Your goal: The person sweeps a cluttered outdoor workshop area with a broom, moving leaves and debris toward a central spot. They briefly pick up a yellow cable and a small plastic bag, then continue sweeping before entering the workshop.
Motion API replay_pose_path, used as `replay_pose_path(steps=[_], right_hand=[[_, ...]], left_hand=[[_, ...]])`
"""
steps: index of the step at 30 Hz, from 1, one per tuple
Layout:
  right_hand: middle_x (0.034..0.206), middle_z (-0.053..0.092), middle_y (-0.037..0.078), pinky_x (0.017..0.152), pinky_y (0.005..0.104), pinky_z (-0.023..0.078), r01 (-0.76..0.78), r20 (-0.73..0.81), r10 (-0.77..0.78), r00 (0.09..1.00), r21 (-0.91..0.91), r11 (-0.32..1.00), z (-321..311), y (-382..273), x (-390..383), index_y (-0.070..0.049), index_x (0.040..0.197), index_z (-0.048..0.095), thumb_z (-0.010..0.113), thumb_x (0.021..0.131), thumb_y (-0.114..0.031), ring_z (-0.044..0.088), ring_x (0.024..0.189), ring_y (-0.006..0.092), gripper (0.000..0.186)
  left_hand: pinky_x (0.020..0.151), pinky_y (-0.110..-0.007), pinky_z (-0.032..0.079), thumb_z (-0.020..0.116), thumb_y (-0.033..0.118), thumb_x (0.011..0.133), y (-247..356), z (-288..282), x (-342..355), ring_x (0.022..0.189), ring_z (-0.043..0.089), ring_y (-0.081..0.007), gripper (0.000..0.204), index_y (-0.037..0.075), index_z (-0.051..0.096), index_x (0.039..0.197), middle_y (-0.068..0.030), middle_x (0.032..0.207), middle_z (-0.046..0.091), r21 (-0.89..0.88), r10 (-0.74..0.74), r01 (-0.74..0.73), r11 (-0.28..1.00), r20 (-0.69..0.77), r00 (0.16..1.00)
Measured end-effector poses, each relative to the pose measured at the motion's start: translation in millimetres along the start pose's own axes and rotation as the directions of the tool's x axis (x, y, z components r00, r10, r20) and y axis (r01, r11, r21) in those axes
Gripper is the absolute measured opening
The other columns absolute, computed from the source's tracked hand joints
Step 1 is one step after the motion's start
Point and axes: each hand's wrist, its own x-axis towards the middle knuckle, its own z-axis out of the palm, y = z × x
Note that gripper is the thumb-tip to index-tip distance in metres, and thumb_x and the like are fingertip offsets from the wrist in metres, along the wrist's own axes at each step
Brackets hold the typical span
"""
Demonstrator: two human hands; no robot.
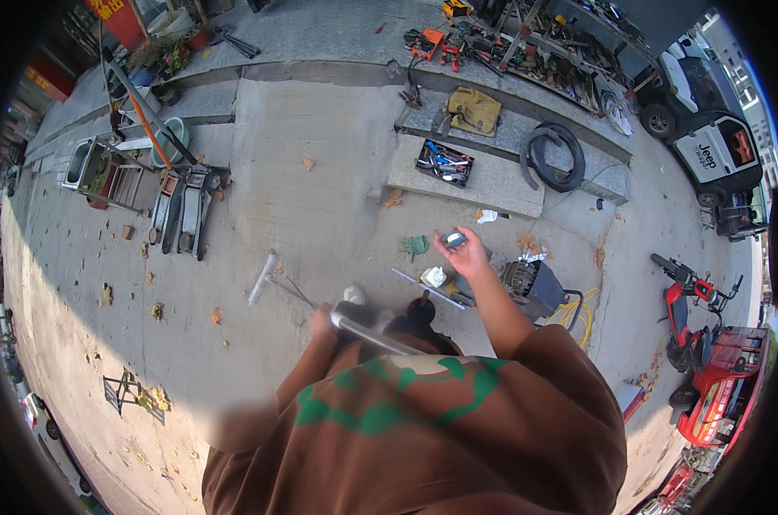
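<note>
Brown shirt fills the lower frame. Left hand is closed round a grey metal bar, held low against the body, one end angled down toward the right. Grip looks one-handed; a slip would let the bar drop onto the shoes seen just below it.

Right hand is raised, palm up, fingers half curled about a small dark-and-blue object. Its kind cannot be told. It rests loosely rather than being clamped, so a jolt could tip it onto the concrete.

Just beyond the feet, a white handled tool, a thin rod, a white rag and a green glove are scattered on the ground. A step forward with both hands occupied could end in a trip or a rolled ankle on the rod.

To the right, a compressor with a coiled yellow hose is noted; the hose could snag a foot.

Farther off, an open toolbox sits on the stone step, a tyre beside it, a floor jack to the left. Parked scooter and car at the far edge.
</note>
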Motion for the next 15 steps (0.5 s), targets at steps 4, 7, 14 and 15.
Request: replay_pose_path(steps=[4,7,14,15], right_hand=[[0.103,0.054,0.02,0.078,0.0359,0.056,0.048,-0.015,-0.049,0.999,-0.042,0.998,42,-32,58,0.003,0.107,0.045,0.066,0.081,-0.039,0.059,0.095,0.032,0.054],[0.098,0.055,0.017,0.076,0.0375,0.056,0.044,-0.039,-0.044,0.998,-0.008,0.999,73,-54,87,0.002,0.102,0.049,0.069,0.079,-0.039,0.06,0.091,0.0322,0.05],[0.104,0.054,0.019,0.083,0.0413,0.054,0.227,0.003,-0.227,0.974,0.07,0.971,148,-113,152,0.0,0.101,0.05,0.062,0.083,-0.031,0.056,0.099,0.0337,0.038],[0.106,0.053,0.02,0.085,0.0428,0.053,0.24,-0.002,-0.241,0.971,0.105,0.965,159,-128,164,0.001,0.101,0.05,0.062,0.084,-0.027,0.055,0.1,0.0344,0.035]], left_hand=[[0.032,-0.029,0.025,0.057,0.018,0.071,41,22,35,0.037,0.039,-0.0163,0.013,0.008,0.049,0.069,-0.0042,0.053,0.045,0.046,-0.068,0.071,0.996,-0.069,0.995],[0.033,-0.03,0.024,0.058,0.018,0.071,82,38,58,0.037,0.038,-0.0162,0.014,0.01,0.047,0.067,-0.0032,0.053,0.042,0.001,-0.117,0.117,0.993,-0.016,0.993],[0.034,-0.032,0.028,0.06,0.018,0.071,133,91,74,0.04,0.042,-0.0179,0.015,0.006,0.051,0.069,-0.0046,0.055,0.044,0.038,-0.149,0.148,0.988,0.04,0.988],[0.035,-0.034,0.031,0.06,0.018,0.07,142,103,79,0.042,0.046,-0.0189,0.017,0.003,0.054,0.072,-0.0058,0.057,0.047,0.035,-0.145,0.143,0.989,0.057,0.988]])
